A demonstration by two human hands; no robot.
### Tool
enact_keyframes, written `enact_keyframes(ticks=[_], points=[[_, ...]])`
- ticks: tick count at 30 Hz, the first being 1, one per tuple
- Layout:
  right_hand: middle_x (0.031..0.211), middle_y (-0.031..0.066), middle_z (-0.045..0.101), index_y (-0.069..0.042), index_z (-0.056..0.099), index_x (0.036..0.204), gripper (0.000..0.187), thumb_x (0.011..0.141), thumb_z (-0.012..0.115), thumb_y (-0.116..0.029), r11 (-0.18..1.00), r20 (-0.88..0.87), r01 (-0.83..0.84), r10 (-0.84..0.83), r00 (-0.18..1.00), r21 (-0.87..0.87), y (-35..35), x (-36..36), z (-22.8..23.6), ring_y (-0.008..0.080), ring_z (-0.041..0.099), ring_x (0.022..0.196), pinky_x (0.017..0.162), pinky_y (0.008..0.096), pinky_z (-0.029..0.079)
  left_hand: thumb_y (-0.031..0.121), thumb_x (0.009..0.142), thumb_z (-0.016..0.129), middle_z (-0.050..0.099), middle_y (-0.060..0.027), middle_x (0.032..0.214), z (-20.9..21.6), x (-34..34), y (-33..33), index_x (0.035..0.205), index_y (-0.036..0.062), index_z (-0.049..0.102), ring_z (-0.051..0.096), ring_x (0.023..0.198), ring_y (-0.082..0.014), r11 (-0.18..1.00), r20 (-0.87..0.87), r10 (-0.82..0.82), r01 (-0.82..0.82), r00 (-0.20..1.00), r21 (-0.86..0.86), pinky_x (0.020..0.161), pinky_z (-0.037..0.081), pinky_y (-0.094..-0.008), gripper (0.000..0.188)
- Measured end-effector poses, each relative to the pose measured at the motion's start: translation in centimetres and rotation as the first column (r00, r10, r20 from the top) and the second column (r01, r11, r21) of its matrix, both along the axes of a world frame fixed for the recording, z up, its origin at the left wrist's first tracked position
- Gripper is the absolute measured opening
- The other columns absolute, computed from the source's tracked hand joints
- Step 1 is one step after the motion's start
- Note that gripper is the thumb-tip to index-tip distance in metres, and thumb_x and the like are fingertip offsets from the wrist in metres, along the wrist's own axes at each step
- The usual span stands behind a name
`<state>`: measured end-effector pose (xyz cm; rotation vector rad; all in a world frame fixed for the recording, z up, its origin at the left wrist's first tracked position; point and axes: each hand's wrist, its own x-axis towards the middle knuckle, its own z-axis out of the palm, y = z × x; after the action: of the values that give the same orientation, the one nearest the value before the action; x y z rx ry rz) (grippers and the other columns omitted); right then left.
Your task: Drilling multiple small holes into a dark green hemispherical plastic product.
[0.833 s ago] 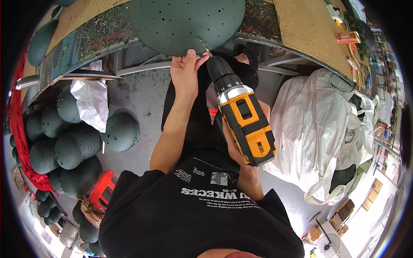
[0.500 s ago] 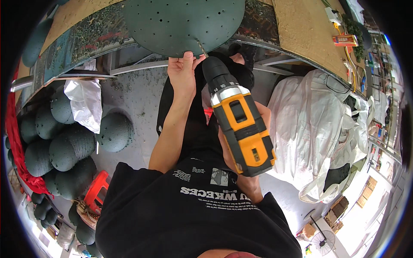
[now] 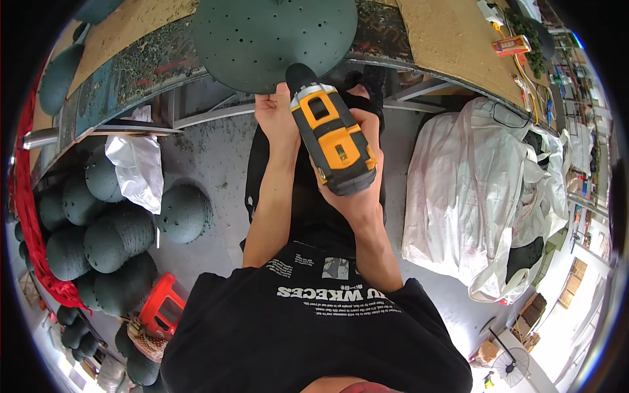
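A dark green domed shell dotted with small holes rests at the table's near edge and juts over it. At its near rim my left hand pinches the edge, thumb up, the other fingers partly tucked below. My right hand is wrapped round the grip of a yellow and black cordless drill. The drill's black chuck sits over the shell's near part, just right of my left hand. The drill body hides the bit and most of my right fingers.
Cardboard covers part of the table, with an orange box and cables at right. A big white sack stands on the floor at right. Stacked green domes, a white bag and a red stool are at left.
The drill has moved up and left in my right hand, its chuck now over the shell where the bit showed before. My left hand stays at the rim.
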<state>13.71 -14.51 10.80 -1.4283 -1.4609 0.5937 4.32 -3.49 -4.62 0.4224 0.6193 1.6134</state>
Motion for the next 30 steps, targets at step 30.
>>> enact_keyframes(ticks=[30], points=[[0.103,0.0103,0.063,-0.001,0.042,0.122,0.057,0.08,0.079,-0.009,0.977,0.057,0.161,-0.155,0.986,-0.136,-8.8,3.0,1.5,0.0135,0.065,0.092,0.079,0.0248,0.052,0.023,0.098,0.056,0.055,-0.0055,0.134,2.5,0.2,0.1,0.127,0.0129,0.055,0.049,0.127,-0.0266,0.994,0.132,-0.107,0.101,0.985,0.049,0.113,0.035,-0.0546,0.03]])
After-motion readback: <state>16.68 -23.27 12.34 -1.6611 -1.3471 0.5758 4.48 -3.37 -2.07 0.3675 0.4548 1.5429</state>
